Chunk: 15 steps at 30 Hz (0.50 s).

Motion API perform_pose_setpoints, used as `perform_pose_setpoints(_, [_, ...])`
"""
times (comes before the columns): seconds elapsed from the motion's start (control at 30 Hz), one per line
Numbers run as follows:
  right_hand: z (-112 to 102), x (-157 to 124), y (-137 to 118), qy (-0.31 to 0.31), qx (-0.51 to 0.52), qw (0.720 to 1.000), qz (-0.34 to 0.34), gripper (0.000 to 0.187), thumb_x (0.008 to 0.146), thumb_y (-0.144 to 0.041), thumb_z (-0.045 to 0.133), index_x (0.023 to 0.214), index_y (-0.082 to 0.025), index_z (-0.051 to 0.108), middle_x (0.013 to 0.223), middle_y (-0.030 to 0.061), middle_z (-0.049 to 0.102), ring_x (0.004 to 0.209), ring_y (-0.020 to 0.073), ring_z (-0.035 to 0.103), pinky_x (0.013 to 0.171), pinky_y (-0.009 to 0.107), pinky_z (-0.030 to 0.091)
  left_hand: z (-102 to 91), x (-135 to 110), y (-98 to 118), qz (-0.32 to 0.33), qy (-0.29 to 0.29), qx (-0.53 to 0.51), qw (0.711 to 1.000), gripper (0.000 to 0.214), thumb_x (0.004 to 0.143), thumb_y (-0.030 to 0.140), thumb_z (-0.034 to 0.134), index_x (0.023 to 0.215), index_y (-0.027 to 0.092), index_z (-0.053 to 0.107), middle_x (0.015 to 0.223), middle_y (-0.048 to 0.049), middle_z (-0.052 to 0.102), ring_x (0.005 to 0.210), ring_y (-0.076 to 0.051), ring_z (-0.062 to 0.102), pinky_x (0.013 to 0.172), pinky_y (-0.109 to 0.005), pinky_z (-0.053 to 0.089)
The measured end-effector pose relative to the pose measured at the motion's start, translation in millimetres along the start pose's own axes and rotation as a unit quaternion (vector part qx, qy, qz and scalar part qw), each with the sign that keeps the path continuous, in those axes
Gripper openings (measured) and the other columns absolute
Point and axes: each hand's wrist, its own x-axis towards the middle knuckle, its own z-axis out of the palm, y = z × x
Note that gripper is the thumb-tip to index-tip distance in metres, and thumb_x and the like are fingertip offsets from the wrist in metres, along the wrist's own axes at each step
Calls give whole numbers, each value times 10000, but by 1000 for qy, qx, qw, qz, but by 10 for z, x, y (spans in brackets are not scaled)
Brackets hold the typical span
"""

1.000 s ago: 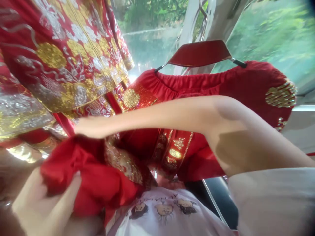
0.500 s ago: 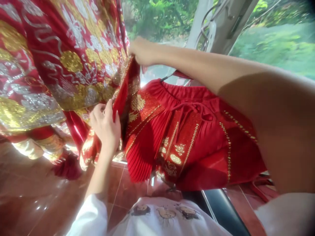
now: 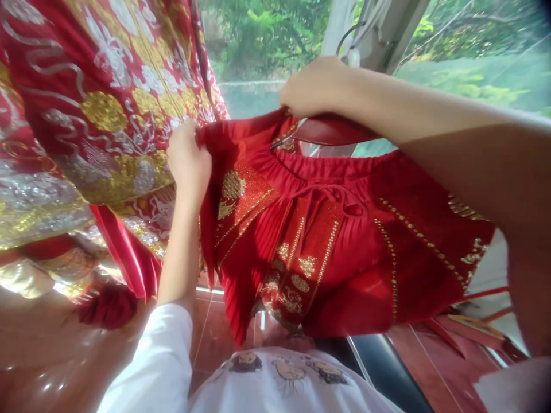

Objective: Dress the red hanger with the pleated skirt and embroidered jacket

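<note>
A red pleated skirt (image 3: 344, 252) with gold embroidery hangs from a dark red hanger (image 3: 331, 131) in front of a window. My left hand (image 3: 188, 158) is closed on the skirt's upper left edge, pinching the red cloth. My right hand (image 3: 316, 86) is closed over the top of the cloth where it meets the hanger, at its left end. A heavily embroidered red, gold and silver robe (image 3: 94, 115) hangs beside it on the left, touching my left hand.
A metal hook (image 3: 348, 37) holds the hanger by the window frame (image 3: 387, 28). Green trees show outside. Red-brown floor tiles (image 3: 215, 344) lie below. A red tassel (image 3: 107, 307) dangles at lower left. My white shirt (image 3: 293, 381) fills the bottom.
My right hand has moved right and down from the robe's edge to the hanger. My left hand has risen and pulled the red cloth up to the skirt's top left.
</note>
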Motion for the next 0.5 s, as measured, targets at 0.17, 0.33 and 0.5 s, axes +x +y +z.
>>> perform_pose_setpoints(0.17, [79,-84,24,108,-121,986,-30,401,758,-13,418,1066,-2,675,1124,203,640,1143,278,575,902,440,433,68,-480,316,121,1,-83,989,250,794,30,524,978,200,536,902,-26,600,893,-195,584,838,-346,449])
perform_pose_setpoints(0.33, [96,-147,28,152,-113,981,-49,491,725,-19,355,1084,17,688,996,198,672,1079,264,616,845,350,457,525,-990,494,174,-156,-146,961,214,849,175,595,1037,194,493,878,-55,598,792,-194,602,685,-308,453])
perform_pose_setpoints(0.5, [70,-150,7,96,-111,987,-62,422,672,-35,443,982,29,722,876,231,683,907,257,663,741,324,470,487,-705,562,145,-79,-134,977,237,835,331,651,980,185,534,944,-84,600,1007,-251,569,825,-351,445])
